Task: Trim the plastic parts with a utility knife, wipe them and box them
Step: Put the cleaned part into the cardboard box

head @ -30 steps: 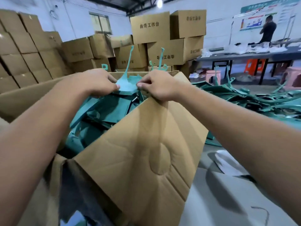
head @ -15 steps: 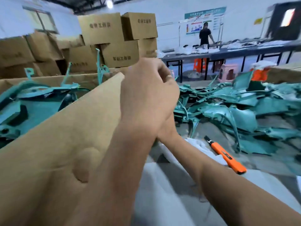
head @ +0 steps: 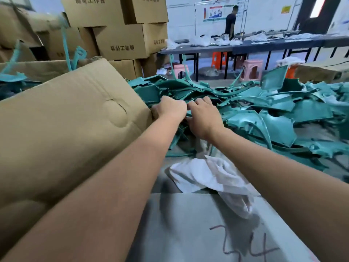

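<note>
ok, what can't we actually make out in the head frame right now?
- Fingertips of left hand and right hand: buried in the green plastic parts, so the grip is unclear.
- Utility knife: not visible in the head view.
- Box contents: mostly hidden by its raised flap.
- White cloth: partly covered by the right forearm.
- Marker scrawl on table: unreadable.

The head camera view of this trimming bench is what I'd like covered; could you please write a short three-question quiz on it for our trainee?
1. True or false: the crumpled white cloth lies on the grey table, nearer the person than both hands.
2. Where are the left hand and right hand? A) inside the brown cardboard box B) at the heap of green plastic parts C) on the cloth
3. Fill in: no orange utility ____ is visible.

Key: 1 true; 2 B; 3 knife.
</note>
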A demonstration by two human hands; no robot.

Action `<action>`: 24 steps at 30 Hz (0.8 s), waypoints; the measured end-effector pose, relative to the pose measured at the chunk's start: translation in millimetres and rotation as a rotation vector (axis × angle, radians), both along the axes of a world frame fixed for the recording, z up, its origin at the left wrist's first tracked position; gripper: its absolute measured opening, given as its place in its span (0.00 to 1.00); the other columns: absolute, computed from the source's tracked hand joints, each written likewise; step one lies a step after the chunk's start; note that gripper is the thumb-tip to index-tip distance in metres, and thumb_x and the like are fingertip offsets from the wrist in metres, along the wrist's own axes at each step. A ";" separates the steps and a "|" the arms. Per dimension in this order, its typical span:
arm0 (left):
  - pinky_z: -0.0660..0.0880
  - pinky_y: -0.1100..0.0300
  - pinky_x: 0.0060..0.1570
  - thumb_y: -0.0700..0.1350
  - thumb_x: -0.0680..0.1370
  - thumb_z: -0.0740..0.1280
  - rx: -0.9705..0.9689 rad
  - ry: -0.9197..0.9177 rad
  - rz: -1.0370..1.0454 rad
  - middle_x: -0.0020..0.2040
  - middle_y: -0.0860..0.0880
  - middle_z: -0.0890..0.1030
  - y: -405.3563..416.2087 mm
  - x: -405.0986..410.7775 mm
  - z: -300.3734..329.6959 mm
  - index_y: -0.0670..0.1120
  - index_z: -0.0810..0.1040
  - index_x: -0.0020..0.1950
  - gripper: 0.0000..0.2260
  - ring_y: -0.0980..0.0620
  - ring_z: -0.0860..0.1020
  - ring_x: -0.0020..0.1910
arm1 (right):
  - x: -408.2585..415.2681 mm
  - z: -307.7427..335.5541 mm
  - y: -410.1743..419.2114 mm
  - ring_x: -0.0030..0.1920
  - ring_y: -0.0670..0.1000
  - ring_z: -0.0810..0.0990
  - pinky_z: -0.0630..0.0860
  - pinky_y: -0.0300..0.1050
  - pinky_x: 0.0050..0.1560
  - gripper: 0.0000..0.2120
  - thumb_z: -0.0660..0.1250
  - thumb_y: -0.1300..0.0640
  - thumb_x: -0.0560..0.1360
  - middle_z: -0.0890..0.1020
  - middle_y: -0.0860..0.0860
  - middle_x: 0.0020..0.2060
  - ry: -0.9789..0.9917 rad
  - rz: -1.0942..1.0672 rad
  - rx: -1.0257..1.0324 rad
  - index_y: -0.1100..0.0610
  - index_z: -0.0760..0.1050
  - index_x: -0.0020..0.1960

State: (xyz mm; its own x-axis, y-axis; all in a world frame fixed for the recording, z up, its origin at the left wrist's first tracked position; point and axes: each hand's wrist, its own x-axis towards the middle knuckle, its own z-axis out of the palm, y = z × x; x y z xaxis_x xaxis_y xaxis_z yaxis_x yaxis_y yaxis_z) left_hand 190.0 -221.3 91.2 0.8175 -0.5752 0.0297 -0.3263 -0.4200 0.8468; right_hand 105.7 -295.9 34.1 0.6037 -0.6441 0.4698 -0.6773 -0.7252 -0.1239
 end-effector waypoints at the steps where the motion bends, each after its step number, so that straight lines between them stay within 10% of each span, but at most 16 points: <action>1: 0.70 0.56 0.60 0.44 0.79 0.62 0.029 0.022 0.022 0.69 0.38 0.73 -8.6 15.6 1.0 0.41 0.71 0.71 0.21 0.40 0.72 0.67 | 9.1 2.0 -9.4 0.69 0.61 0.68 0.73 0.60 0.66 0.21 0.66 0.54 0.79 0.77 0.58 0.64 0.081 -0.017 0.074 0.57 0.70 0.71; 5: 0.74 0.54 0.59 0.41 0.83 0.58 0.097 0.159 -0.054 0.70 0.42 0.71 -27.9 55.7 -1.0 0.38 0.65 0.75 0.20 0.41 0.75 0.60 | 22.9 -6.2 -32.7 0.77 0.62 0.62 0.57 0.65 0.77 0.41 0.65 0.54 0.81 0.73 0.60 0.71 0.237 -0.017 0.381 0.55 0.42 0.84; 13: 0.71 0.60 0.32 0.40 0.73 0.72 -0.148 0.330 -0.197 0.54 0.41 0.85 -36.5 57.9 -11.0 0.40 0.85 0.55 0.12 0.50 0.74 0.35 | -9.0 -25.7 -31.4 0.47 0.62 0.80 0.78 0.58 0.48 0.28 0.75 0.57 0.75 0.82 0.56 0.47 -0.255 0.075 0.123 0.55 0.63 0.68; 17: 0.80 0.51 0.56 0.45 0.77 0.70 -0.378 -0.056 -0.348 0.46 0.48 0.87 -31.4 33.9 1.1 0.47 0.88 0.48 0.07 0.48 0.83 0.47 | -31.8 -17.4 -23.2 0.48 0.51 0.77 0.71 0.47 0.51 0.22 0.75 0.56 0.76 0.80 0.50 0.46 -0.523 0.065 0.055 0.53 0.70 0.64; 20: 0.78 0.47 0.62 0.50 0.79 0.68 -0.507 -0.135 -0.634 0.52 0.51 0.84 -21.3 10.6 19.8 0.54 0.77 0.68 0.17 0.52 0.82 0.55 | -48.3 0.9 -18.6 0.42 0.44 0.79 0.75 0.41 0.46 0.17 0.70 0.62 0.78 0.79 0.46 0.41 -0.844 0.049 0.045 0.56 0.69 0.63; 24: 0.75 0.58 0.61 0.53 0.73 0.76 -0.148 -0.547 -0.863 0.62 0.53 0.80 -12.9 -6.7 7.7 0.57 0.70 0.75 0.32 0.55 0.78 0.55 | -78.5 29.0 -37.0 0.38 0.39 0.74 0.72 0.31 0.42 0.13 0.65 0.64 0.80 0.73 0.42 0.40 -1.225 -0.254 0.205 0.58 0.70 0.64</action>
